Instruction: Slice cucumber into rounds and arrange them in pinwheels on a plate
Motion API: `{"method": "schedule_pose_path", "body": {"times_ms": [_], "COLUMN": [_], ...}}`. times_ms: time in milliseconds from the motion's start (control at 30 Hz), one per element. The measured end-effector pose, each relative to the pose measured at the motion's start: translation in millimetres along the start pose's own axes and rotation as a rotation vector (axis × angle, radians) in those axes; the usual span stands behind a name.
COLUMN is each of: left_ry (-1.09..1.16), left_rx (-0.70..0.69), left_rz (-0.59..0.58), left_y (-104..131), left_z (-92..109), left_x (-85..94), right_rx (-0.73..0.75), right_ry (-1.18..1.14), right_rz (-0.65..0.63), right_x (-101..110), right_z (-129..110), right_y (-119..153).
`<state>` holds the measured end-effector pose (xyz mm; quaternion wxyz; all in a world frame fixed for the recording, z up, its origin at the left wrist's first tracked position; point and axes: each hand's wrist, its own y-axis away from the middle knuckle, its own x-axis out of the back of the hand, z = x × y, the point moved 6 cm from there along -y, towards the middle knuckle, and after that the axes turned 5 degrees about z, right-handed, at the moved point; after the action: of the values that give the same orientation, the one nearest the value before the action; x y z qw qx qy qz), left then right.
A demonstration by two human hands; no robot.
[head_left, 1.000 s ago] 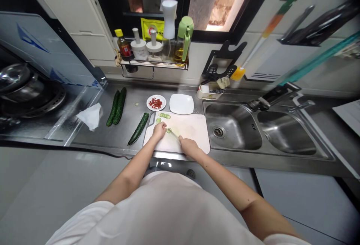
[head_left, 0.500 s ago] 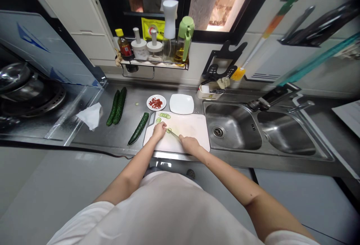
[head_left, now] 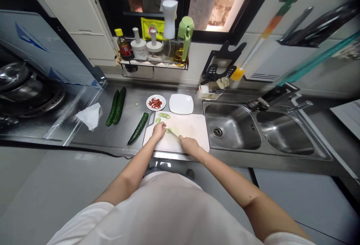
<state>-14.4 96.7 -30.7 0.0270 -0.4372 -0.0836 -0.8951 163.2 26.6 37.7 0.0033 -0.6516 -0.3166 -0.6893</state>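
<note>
On the white cutting board (head_left: 194,140) my right hand (head_left: 189,145) grips a knife (head_left: 174,135), its blade slanting up and left. The blade's tip meets a pale green cucumber slice (head_left: 168,130). My left hand (head_left: 159,131) is closed just left of that slice, fingertips pressed together; whatever it pinches is hidden. More cucumber slices (head_left: 164,116) lie in a short overlapping row near the board's top left, with another small pile (head_left: 158,120) below them. A dark green cucumber piece (head_left: 138,128) rests on the counter beside the board's handle.
Two whole cucumbers (head_left: 116,107) and a crumpled white tissue (head_left: 90,116) lie on the left. Behind the board stand a plate of chopped red pieces (head_left: 155,103) and a square white plate (head_left: 181,104). A double sink (head_left: 233,127) adjoins the right side; a seasoning rack (head_left: 154,64) hangs above.
Hardly anything differs. Both hands and the knife hold nearly the same place at the cucumber slice; the whole view has shifted very slightly.
</note>
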Motion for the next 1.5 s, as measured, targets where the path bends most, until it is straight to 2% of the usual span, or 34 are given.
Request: {"method": "schedule_pose_path", "body": {"times_ms": [733,1267,1500], "left_ry": [0.001,0.019,0.012], "left_rx": [0.014,0.012,-0.009], "left_rz": [-0.009,0.001,0.02], "left_y": [1.5,2.4,3.7], "left_z": [1.6,2.7,3.5], "left_x": [2.6,4.1,3.3], "right_rx": [-0.005,-0.024,-0.03], "right_ry": [-0.009,-0.039,-0.052], "right_rz": [-0.011,-0.006,0.036], "right_x": [6.6,-2.1,-10.0], "right_z": [-2.5,5.1,12.2], "right_y": [3.0,7.1,21.4]}}
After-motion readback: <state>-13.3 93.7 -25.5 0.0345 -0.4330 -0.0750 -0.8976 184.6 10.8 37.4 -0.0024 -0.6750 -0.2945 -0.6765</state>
